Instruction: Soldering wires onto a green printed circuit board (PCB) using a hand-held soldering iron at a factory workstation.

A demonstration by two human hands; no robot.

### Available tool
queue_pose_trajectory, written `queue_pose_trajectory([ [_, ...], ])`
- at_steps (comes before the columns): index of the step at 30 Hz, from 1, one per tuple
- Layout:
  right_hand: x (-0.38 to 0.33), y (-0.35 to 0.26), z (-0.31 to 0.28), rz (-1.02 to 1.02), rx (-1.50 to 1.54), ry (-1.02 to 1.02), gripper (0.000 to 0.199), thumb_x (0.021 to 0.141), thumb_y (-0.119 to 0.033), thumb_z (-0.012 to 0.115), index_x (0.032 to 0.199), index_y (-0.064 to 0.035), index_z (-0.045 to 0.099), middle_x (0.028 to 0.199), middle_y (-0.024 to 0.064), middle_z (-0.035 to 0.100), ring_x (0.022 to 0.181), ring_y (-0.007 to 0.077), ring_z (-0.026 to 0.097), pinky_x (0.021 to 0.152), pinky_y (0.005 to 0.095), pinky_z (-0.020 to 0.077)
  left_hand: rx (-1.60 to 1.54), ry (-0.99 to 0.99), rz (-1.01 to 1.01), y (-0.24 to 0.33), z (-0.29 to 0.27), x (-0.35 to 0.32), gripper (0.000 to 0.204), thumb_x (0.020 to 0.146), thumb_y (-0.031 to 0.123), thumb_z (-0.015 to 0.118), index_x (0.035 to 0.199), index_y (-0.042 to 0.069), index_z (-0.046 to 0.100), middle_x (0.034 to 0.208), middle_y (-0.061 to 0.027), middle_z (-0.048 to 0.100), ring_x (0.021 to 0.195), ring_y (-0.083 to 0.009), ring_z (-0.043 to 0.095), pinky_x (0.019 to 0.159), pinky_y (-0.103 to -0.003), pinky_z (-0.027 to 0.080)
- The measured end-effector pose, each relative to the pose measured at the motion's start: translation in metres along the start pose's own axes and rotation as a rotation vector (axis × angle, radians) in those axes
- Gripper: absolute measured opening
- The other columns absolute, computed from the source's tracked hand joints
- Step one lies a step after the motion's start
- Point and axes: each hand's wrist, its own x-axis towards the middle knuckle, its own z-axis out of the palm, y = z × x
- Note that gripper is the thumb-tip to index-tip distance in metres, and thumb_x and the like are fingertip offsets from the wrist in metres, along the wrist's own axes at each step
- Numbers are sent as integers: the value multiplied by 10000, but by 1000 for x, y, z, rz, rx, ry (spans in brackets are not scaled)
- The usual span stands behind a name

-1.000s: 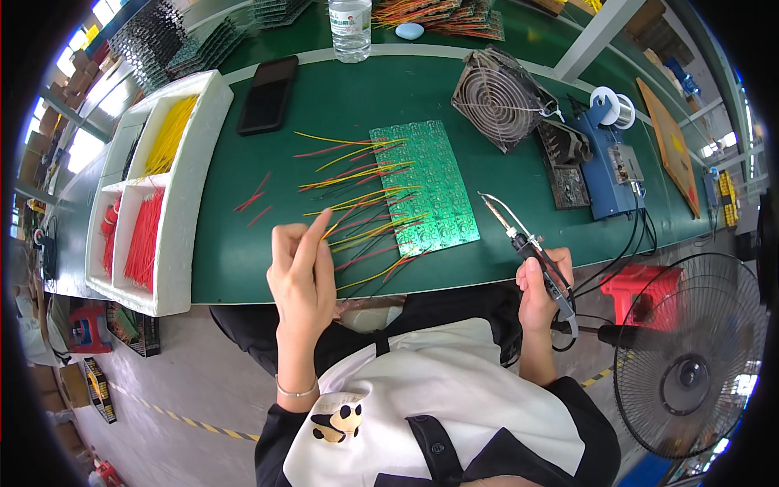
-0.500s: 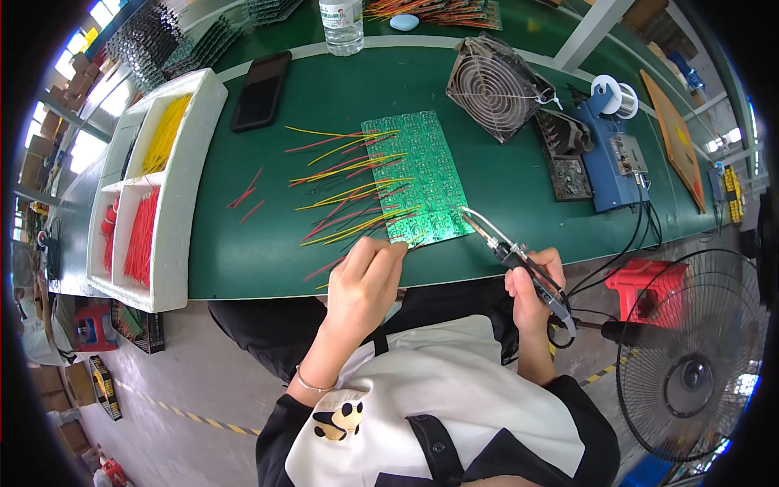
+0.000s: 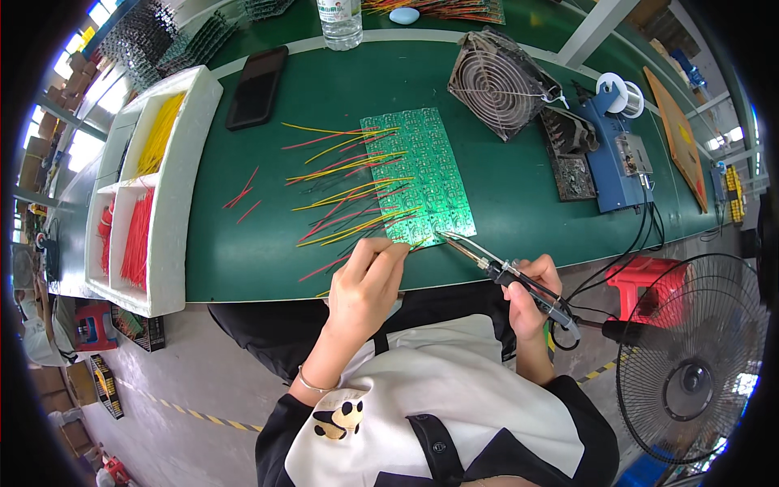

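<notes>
Green workbench [image 3: 235, 264]: runs under everything here; the work sits near its front edge, between the two hands.
White foam tray [image 3: 174, 235]: on the bench at the left, its compartments holding a good supply of yellow and red wires.
Blue soldering unit [image 3: 610, 174]: at the right, a spool mounted on top, cables trailing from its front.
Circuit board [image 3: 438, 170]: lies flat, a panel of many small repeated units. Wires reach its left side in bunches, from the far end down to the near corner; that side looks nearly filled. The middle and right units show no wires, so most of the panel appears undone.
Right hand [image 3: 531, 296]: wrapped around the soldering iron, tip angled down and left.
Left hand [image 3: 367, 276]: thumb and forefinger pressed together at the board's near-left corner, seemingly pinching a yellow wire [image 3: 419, 243].
Soldering iron [image 3: 505, 276]: its tip and thin feed tube meet over the near edge, just right of the left fingertips; contact cannot be told.
Attached wires [image 3: 345, 198]: yellow, red and dark, fanning left; whether each joint is soldered is too small to tell.
Loose red wires [image 3: 241, 197]: a few between tray and board, unattached.
</notes>
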Motion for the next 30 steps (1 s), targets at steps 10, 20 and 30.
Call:
queue_pose_trajectory([
  [10, -3, -2, 3, 59, 13, -11, 223, 761, -71, 650, 792, -27, 434, 656, 39, 496, 584, 60, 410, 524, 207, 332, -27, 19, -78, 7, -3, 2, 194, 688, -102, 643, 839, 21, 636, 792, -82, 576, 618, -203, 569, 546, -287, 469],
  [20, -5, 0, 4, 50, 25, -3, 231, 763, -84, 653, 788, -29, 430, 676, 42, 504, 591, 60, 403, 533, 207, 325, -36, 18, -44, 0, -1, -1, 204, 689, -82, 648, 861, 26, 634, 800, -64, 556, 578, -182, 554, 504, -282, 457],
  [30, -5, 0, 2, 59, 15, -10, 228, 757, -76, 651, 784, -35, 429, 686, 40, 505, 613, 64, 404, 563, 214, 330, -55, 22, -74, 3, 0, -2, 178, 709, -103, 639, 846, 12, 646, 802, -74, 565, 578, -160, 563, 530, -261, 455],
])
